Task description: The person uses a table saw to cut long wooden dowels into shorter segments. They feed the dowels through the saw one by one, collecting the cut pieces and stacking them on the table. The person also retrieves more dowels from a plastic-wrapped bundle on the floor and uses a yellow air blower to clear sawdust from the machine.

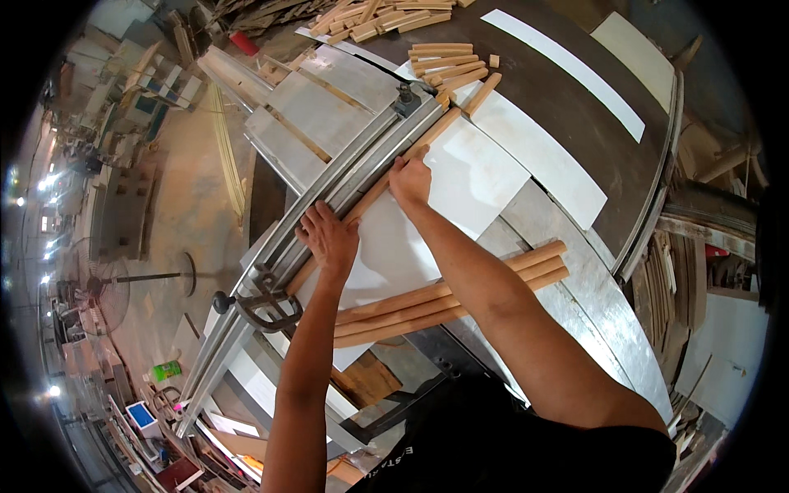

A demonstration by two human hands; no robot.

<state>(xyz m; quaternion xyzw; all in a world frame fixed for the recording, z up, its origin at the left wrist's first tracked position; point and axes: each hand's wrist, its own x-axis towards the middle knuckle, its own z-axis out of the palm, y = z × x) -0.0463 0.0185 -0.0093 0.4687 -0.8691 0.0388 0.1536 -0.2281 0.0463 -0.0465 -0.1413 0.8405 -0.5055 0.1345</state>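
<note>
A long wooden strip (374,195) lies lengthwise against the metal fence (400,134) of a saw table. My right hand (410,178) is closed around the strip, fingers curled and thumb stretched along it. Nearer to me, my left hand (330,237) presses the strip to the fence, its bent fingers reaching over toward the rail and its thumb on the strip's side. Below my hands, several loose wooden strips (394,315) lie side by side across the white sheet (477,177), partly hidden under my right forearm. Short cut wooden pieces (444,62) sit near the strip's far end.
A bigger heap of cut pieces (386,18) is at the far edge. White strips (567,66) lie on the dark tabletop (526,74). A black-knobbed clamp (267,304) stands beside the fence's near end. Left of the table are a sliding metal platform (325,107) and a standing fan (103,283).
</note>
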